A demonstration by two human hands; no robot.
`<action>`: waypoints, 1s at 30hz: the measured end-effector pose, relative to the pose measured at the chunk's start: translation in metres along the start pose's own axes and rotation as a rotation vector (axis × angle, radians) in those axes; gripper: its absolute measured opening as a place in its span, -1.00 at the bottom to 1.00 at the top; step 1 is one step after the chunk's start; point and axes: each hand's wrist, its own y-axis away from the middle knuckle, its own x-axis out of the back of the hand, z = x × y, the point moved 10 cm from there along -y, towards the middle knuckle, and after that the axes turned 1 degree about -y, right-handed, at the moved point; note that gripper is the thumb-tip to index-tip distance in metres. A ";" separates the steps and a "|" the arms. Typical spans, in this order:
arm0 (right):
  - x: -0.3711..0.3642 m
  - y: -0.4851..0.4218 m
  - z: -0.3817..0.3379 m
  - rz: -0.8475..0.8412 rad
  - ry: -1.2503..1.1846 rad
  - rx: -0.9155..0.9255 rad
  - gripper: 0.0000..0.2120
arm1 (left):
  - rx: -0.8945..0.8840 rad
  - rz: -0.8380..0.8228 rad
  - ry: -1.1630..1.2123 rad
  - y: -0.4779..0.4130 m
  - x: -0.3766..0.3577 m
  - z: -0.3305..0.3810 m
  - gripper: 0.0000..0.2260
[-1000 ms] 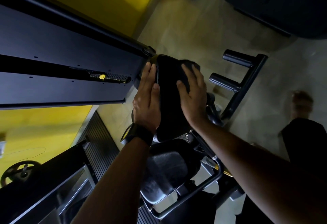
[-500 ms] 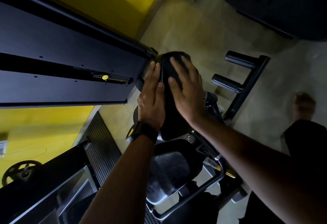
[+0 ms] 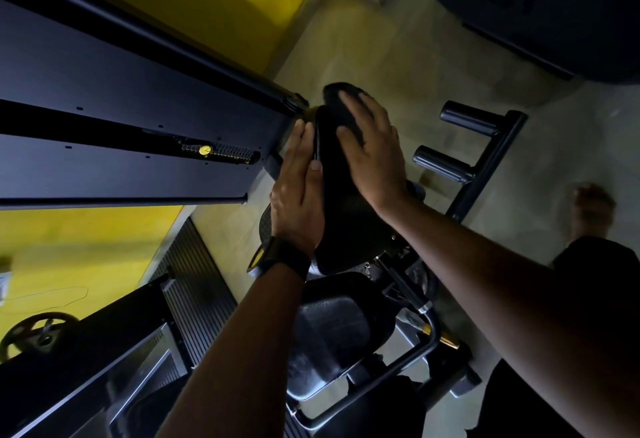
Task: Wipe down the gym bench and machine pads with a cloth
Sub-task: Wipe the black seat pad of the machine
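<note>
Cloth [image 3: 333, 96]: dark, draped over the 12 o'clock end of the back pad [image 3: 341, 216] | right hand [image 3: 375, 150]: fingers spread, pressing flat on cloth | left hand [image 3: 298, 202]: fingers straight, together, flat against pad's 9 o'clock edge; watch [image 3: 280, 259] on wrist | seat pad [image 3: 332, 344]: at 6 o'clock of back pad

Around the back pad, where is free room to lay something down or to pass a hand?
Free: the bare floor beyond the back pad, bordered by the yellow wall and the two pegs; the seat pad below. Crowded: the pad's left edge, where the left hand sits beside the dark machine panel, and its top, under the right hand.
</note>
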 end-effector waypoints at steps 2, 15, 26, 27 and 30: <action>0.001 0.009 0.026 0.011 -0.030 -0.158 -0.54 | 0.008 -0.001 -0.011 0.002 0.000 0.001 -0.60; -0.011 0.007 0.077 -0.070 -0.037 -0.273 -0.52 | 0.066 0.060 0.012 0.006 0.003 -0.003 -0.61; -0.009 0.030 0.052 -0.044 -0.099 -0.080 -0.52 | 0.099 0.084 0.019 0.007 0.003 -0.008 -0.59; -0.011 0.030 0.073 -0.050 -0.115 -0.161 -0.53 | 0.120 0.095 0.026 0.009 0.003 -0.010 -0.59; -0.007 0.058 0.112 -0.025 -0.155 -0.421 -0.55 | 0.156 0.098 0.037 0.013 0.002 -0.013 -0.58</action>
